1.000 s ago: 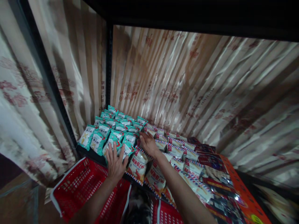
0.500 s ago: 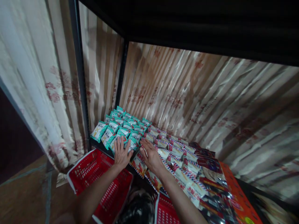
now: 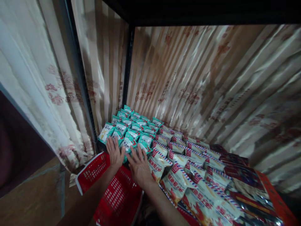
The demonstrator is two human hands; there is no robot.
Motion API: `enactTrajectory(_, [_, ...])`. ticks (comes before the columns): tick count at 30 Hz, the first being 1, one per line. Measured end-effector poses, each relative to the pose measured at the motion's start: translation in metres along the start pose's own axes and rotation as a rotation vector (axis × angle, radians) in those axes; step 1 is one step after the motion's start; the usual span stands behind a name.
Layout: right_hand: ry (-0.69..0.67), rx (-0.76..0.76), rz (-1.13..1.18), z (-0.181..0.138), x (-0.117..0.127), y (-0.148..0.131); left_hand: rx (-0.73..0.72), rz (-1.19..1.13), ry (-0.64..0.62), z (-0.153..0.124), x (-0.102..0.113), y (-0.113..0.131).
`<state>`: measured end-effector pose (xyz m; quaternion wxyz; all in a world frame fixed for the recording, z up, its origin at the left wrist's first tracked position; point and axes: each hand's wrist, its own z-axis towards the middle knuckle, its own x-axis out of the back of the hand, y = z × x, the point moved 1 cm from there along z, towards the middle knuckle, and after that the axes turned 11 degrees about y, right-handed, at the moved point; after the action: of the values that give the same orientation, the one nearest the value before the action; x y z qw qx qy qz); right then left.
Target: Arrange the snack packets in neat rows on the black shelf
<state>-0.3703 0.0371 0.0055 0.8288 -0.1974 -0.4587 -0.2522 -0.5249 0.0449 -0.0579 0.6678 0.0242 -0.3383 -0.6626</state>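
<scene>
Rows of teal-and-white snack bags (image 3: 135, 126) fill the left corner of a low shelf. My left hand (image 3: 114, 154) lies against the front teal bags near the left, its fingers stretched out. Beside it, my right hand (image 3: 140, 167) is spread flat, fingertips touching the lower edges of the front bags. Neither hand grips a bag. Just right of my right hand stand white snack bags (image 3: 175, 182) with red lettering and striped top edges, in several rows. The bag parts under my fingers are hidden.
A red plastic basket (image 3: 119, 188) with a white rim sits below the shelf front, under my forearms. Dark metal posts (image 3: 128, 64) frame the shelf. Patterned curtains (image 3: 183, 72) hang behind and to the left. Dark red packets (image 3: 244, 175) and an orange sheet (image 3: 278, 201) lie rightward.
My left hand has shifted left along the front teal bags. My right hand has moved from beside the white bags onto the front teal bags. The view has turned slightly.
</scene>
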Motion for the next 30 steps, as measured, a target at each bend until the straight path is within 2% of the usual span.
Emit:
enactTrajectory(4, [0.01,-0.028,-0.078,0.003,-0.02,0.005,-0.025,-0.04,-0.011,0.001,-0.015,-0.001])
enactTrajectory(9, [0.012,-0.026,-0.113,0.004,-0.03,0.01,-0.004,-0.004,-0.012,-0.001,-0.022,0.004])
enactTrajectory(16, [0.051,-0.062,-0.13,0.004,-0.036,0.011,-0.011,0.029,-0.023,-0.002,-0.024,0.006])
enactTrajectory(22, [0.125,-0.037,-0.148,0.001,-0.034,0.005,-0.002,-0.032,0.0,-0.004,-0.023,0.002])
enactTrajectory(30, [0.124,-0.033,-0.161,0.001,-0.031,0.005,-0.014,-0.054,0.018,-0.001,-0.02,0.003])
